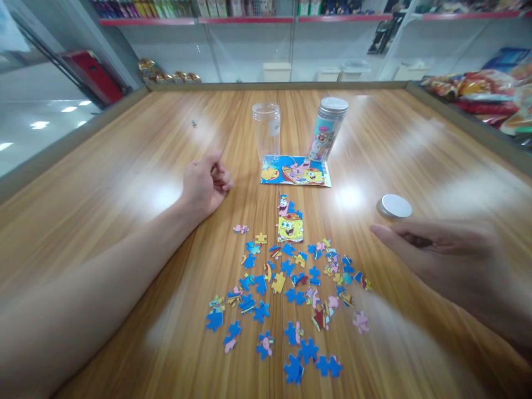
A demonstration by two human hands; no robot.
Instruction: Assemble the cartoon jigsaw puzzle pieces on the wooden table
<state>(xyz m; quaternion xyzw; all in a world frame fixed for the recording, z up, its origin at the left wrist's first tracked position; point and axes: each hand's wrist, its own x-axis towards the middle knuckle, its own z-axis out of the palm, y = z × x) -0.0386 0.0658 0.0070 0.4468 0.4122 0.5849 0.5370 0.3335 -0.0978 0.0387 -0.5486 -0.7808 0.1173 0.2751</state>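
My left hand (208,183) rests on the table left of the picture card, its fingers curled into a loose fist with nothing visible in them. My right hand (444,255), somewhat blurred, is just below a round silver lid (395,205); its fingers are bent in by the thumb, and no object shows there. Between the hands lies a small joined section of jigsaw puzzle (290,226) with a yellow cartoon face. Several loose puzzle pieces (287,268), mostly blue, are scattered nearer to me. Behind the joined section is the picture card (296,170).
A clear open jar (266,130) and a lidded cartoon-printed jar (328,130) stand behind the card. A tiny object (194,123) lies at the far left. Beyond the table edge are shelves (245,20) of goods, with packaged snacks (486,91) at right.
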